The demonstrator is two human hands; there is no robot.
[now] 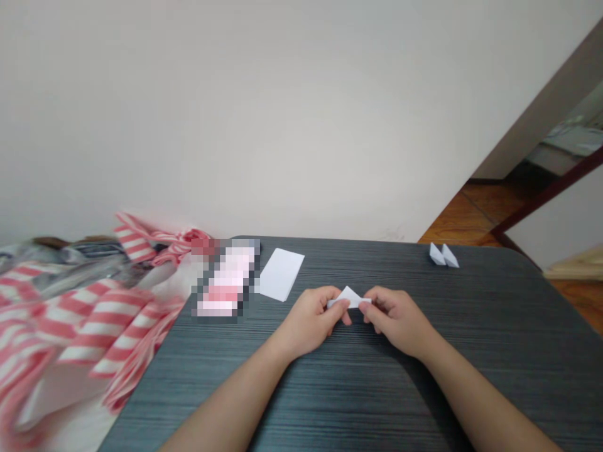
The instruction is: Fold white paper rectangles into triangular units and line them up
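A small folded white paper with a pointed top is held between my two hands, above the middle of the dark table. My left hand pinches its left end, thumb in front. At its right end, my right hand grips the paper between thumb and fingers. The fingers partly cover both ends. Beyond my left hand lies a stack of white paper sheets. Two folded white paper pieces stand side by side near the far right edge of the table.
The dark wood-grained table meets a pale wall at its far edge. A pixelated pink and white flat object lies on its left part. Red-and-white striped cloth is heaped left of the table. Wooden floor shows at right.
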